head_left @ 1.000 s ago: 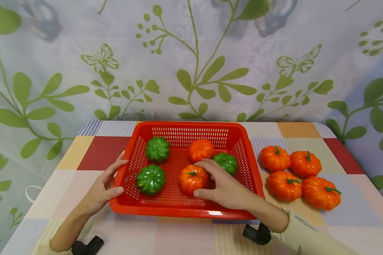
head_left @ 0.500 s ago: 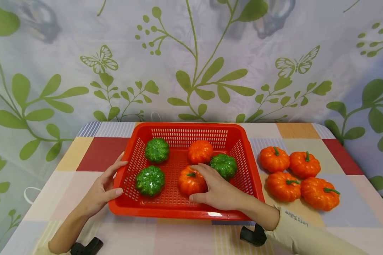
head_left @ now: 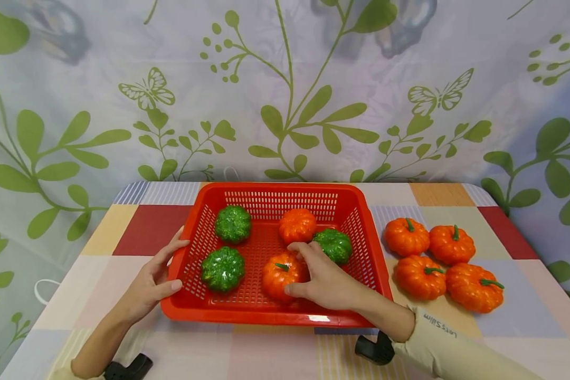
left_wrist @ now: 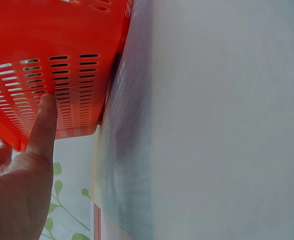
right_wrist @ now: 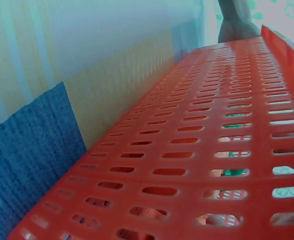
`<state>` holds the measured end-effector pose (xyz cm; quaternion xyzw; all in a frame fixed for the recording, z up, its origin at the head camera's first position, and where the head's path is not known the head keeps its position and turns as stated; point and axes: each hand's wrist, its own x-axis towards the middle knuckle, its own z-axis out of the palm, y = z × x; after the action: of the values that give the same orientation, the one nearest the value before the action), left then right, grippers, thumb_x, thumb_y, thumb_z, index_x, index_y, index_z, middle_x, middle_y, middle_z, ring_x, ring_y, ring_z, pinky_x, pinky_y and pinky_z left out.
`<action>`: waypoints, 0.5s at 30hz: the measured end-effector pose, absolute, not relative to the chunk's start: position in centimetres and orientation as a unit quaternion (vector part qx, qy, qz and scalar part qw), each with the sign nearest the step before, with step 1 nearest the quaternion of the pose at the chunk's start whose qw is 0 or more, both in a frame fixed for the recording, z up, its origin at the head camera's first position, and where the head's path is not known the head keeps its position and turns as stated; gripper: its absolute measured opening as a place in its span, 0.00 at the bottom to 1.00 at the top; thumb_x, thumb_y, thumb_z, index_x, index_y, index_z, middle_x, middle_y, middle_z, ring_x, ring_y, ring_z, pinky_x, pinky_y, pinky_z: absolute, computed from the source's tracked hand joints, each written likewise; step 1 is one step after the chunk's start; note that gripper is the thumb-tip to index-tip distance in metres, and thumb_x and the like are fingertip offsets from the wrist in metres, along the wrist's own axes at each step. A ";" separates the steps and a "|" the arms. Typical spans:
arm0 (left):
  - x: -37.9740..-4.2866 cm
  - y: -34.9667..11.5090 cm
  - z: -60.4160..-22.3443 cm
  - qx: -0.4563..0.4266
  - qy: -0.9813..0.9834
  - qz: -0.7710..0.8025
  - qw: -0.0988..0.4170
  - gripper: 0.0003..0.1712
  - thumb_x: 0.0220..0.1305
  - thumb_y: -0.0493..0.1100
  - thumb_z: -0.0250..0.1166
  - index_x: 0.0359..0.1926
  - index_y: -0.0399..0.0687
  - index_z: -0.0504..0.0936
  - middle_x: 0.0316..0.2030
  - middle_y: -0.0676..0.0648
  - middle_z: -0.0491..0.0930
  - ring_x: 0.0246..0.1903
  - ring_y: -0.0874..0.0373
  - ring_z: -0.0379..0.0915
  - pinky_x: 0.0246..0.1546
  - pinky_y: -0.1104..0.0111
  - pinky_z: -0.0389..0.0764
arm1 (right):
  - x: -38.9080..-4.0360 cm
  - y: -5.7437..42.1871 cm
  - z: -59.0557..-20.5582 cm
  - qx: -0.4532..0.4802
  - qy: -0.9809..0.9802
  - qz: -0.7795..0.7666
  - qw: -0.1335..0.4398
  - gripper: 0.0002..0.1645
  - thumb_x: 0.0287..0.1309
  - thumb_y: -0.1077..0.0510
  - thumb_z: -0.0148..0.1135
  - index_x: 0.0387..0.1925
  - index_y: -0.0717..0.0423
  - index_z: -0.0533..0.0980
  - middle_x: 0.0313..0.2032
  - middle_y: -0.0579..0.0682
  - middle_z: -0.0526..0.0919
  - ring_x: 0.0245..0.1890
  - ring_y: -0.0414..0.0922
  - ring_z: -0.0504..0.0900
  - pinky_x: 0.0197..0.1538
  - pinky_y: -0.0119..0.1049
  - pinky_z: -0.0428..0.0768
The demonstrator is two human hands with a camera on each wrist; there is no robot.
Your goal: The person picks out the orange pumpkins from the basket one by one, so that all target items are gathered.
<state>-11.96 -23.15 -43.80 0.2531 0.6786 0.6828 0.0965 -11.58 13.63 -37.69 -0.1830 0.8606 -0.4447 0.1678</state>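
A red plastic basket [head_left: 237, 318] with slotted walls stands on the table. At its left rim, my left hand [head_left: 144, 293] holds on; in the left wrist view one finger [left_wrist: 43, 122] lies along the outer wall. Reaching over the near side, my right hand [head_left: 325, 279] grips an orange pumpkin [head_left: 276, 277] with a green stem, inside the basket. Behind it sits another orange pumpkin [head_left: 297, 225], with a green pumpkin [head_left: 333, 246] to its right. Two more green ones, a far pumpkin [head_left: 233, 224] and a near pumpkin [head_left: 222, 269], lie on the left side.
Outside the basket to the right, several orange pumpkins [head_left: 420, 277] sit close together. A patchwork-patterned cloth [head_left: 171, 348] covers the table. Behind it hangs a leaf-print curtain [head_left: 209, 84]. In the right wrist view the basket's wall [right_wrist: 181, 155] mostly hides my right hand.
The orange pumpkin under my right hand has shifted slightly toward the near left, its stem now leaning left. My left hand stays at the rim, and the other pumpkins keep their places.
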 end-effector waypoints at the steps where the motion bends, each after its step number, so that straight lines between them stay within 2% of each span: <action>1: -12.0 -23.2 -43.8 0.253 0.679 0.682 0.096 0.40 0.63 0.29 0.56 0.74 0.45 0.56 0.78 0.53 0.36 0.64 0.60 0.62 0.44 0.57 0.83 | -11.6 13.6 -37.7 -0.184 0.862 -0.441 0.167 0.43 0.52 0.58 0.72 0.67 0.60 0.64 0.53 0.57 0.67 0.54 0.51 0.70 0.58 0.52 0.72; 4: -12.0 -23.2 -43.8 0.252 0.681 0.681 0.095 0.40 0.63 0.29 0.56 0.75 0.45 0.56 0.78 0.53 0.36 0.64 0.60 0.62 0.44 0.57 0.83 | -11.6 13.6 -37.5 -0.194 0.863 -0.432 0.173 0.47 0.53 0.58 0.72 0.71 0.59 0.60 0.62 0.58 0.64 0.60 0.54 0.68 0.63 0.56 0.68; 7: -12.0 -23.3 -43.8 0.249 0.683 0.680 0.094 0.39 0.63 0.29 0.56 0.74 0.45 0.56 0.78 0.52 0.36 0.64 0.61 0.62 0.44 0.57 0.83 | -11.6 13.5 -37.4 -0.208 0.858 -0.430 0.189 0.50 0.54 0.58 0.71 0.73 0.60 0.56 0.70 0.59 0.59 0.68 0.55 0.61 0.69 0.57 0.60; 10: -12.1 -23.4 -43.9 0.248 0.683 0.680 0.095 0.39 0.63 0.29 0.56 0.74 0.46 0.57 0.78 0.53 0.36 0.64 0.61 0.62 0.44 0.57 0.82 | -11.5 13.4 -37.4 -0.210 0.855 -0.429 0.203 0.51 0.55 0.57 0.71 0.74 0.61 0.55 0.72 0.58 0.58 0.71 0.55 0.56 0.71 0.56 0.55; 15: -12.0 -23.2 -43.8 0.250 0.686 0.677 0.094 0.39 0.63 0.29 0.55 0.74 0.45 0.57 0.78 0.52 0.36 0.64 0.61 0.61 0.44 0.57 0.83 | -11.5 13.4 -37.4 -0.200 0.860 -0.420 0.209 0.49 0.56 0.56 0.70 0.73 0.61 0.56 0.70 0.58 0.61 0.69 0.55 0.60 0.69 0.56 0.59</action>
<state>-12.03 -23.21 -43.80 0.2495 0.6856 0.6774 0.0938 -11.45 13.41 -37.38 -0.1999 0.8604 -0.4196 0.2090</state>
